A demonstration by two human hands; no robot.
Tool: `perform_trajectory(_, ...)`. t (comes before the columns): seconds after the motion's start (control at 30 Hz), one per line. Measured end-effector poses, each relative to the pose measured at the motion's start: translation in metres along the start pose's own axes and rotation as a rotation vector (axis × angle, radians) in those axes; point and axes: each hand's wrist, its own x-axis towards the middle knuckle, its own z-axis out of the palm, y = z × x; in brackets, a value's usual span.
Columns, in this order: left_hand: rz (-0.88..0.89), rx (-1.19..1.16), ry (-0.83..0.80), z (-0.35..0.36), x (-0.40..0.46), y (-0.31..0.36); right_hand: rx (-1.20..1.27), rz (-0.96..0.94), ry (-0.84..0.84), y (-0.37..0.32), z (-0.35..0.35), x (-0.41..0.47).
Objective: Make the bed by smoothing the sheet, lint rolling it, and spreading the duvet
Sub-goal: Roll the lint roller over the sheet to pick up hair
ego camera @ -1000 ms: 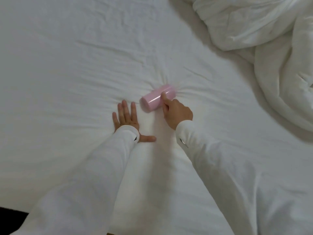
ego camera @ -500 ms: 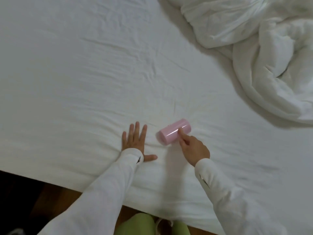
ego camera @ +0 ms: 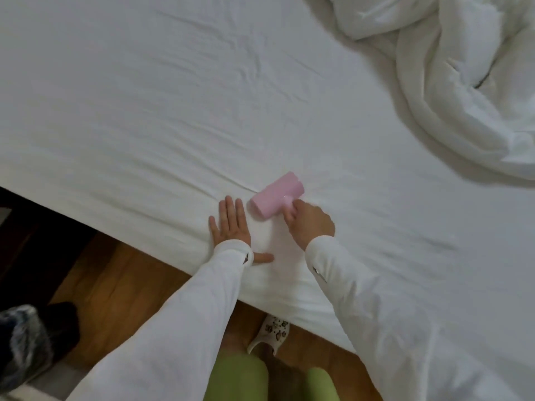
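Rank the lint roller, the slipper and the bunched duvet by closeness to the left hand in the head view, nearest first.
From the left hand:
1. Lint roller, just right of its fingertips.
2. Slipper, on the floor below.
3. Duvet, far upper right.

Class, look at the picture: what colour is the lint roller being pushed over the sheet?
Pink. The lint roller shows best in the head view, held by the right hand on the white sheet.

No readable text, label, brand or number anywhere — pink lint roller (ego camera: 276, 194) plain, white sheet (ego camera: 173, 111) blank, slipper (ego camera: 270, 332) pattern only dark blotches — no letters.
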Motion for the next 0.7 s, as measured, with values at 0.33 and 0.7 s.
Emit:
perform_trajectory(0.33,0.042,-0.038,-0.025,-0.020,-0.020,0.011,0.212,0.116,-0.002,0.059,-0.026,-0.063)
perform_trajectory(0.7,0.152,0.116,0.059,-0.058,0.059,0.067,0.711,0.152,0.092,0.030,-0.055,0.071)
